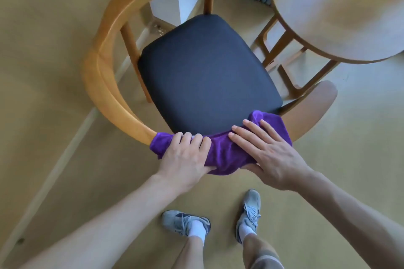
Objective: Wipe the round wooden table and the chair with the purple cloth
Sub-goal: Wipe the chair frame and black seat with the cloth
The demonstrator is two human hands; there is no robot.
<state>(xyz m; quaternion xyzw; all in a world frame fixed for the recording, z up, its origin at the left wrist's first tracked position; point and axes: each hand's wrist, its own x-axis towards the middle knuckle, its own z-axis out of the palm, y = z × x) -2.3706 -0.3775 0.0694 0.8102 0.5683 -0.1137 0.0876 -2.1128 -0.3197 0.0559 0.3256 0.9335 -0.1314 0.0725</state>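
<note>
Left hand [185,157] at lower centre, fingers curled, clutching purple cloth [223,155] against curved chair [102,67] backrest. Right hand [269,155] just right of it, fingers spread flat, pressing cloth. Dark seat [207,72] centre frame. Round wooden table [341,11] upper right, untouched.
</note>
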